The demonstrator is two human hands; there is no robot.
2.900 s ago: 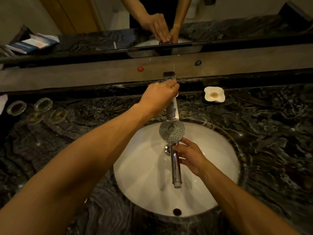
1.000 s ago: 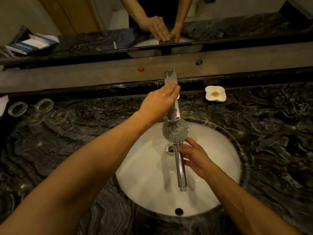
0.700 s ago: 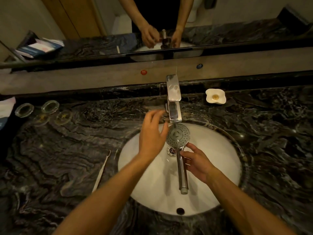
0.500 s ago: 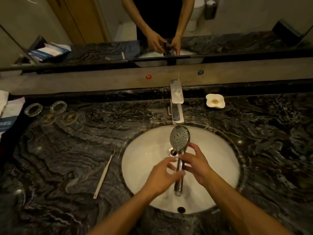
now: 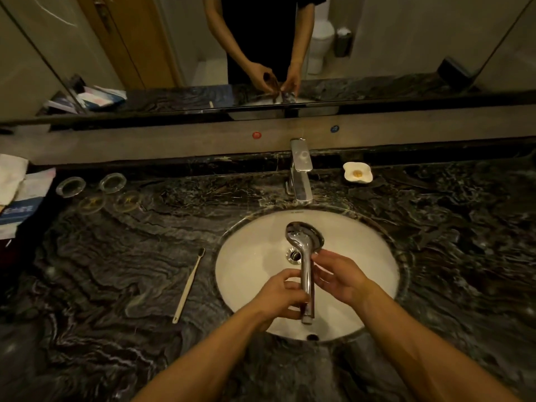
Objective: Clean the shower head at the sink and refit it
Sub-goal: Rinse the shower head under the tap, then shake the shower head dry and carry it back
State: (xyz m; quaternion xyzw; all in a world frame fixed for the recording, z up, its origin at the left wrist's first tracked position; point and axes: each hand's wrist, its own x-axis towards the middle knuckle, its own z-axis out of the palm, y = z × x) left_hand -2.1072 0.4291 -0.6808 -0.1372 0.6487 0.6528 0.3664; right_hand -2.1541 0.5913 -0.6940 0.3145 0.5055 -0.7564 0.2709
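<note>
- Chrome shower head (image 5: 305, 242) is held over the white sink (image 5: 246, 256), with its round head toward the tap and its shiny back side turned up; the handle points toward the person.
- Left hand (image 5: 280, 297) grasps the lower part of the handle, fingers curled around it from the left.
- Right hand (image 5: 340, 278) is at the handle from the right side, fingers half spread; the fingertips seem to touch the metal, but I cannot tell if it grips or only touches.
- Sink bowl holds nothing except its drain (image 5: 293, 254), which shows just left of the handle.
- Chrome tap (image 5: 301, 172) stands behind the bowl on the dark marble counter (image 5: 116, 271).
- Pale toothbrush (image 5: 189, 282) lies on the counter left of the sink, dark bristles away from the person.
- Small white dish (image 5: 357, 172), right of the tap, has a little yellowish piece in it.
- Two round glass dishes (image 5: 71, 186) stand at the far left of the counter, and what is in them is not clear.
- Folded papers (image 5: 20, 198) lie at the left edge.
- Mirror (image 5: 261, 47) above reflects both hands.
</note>
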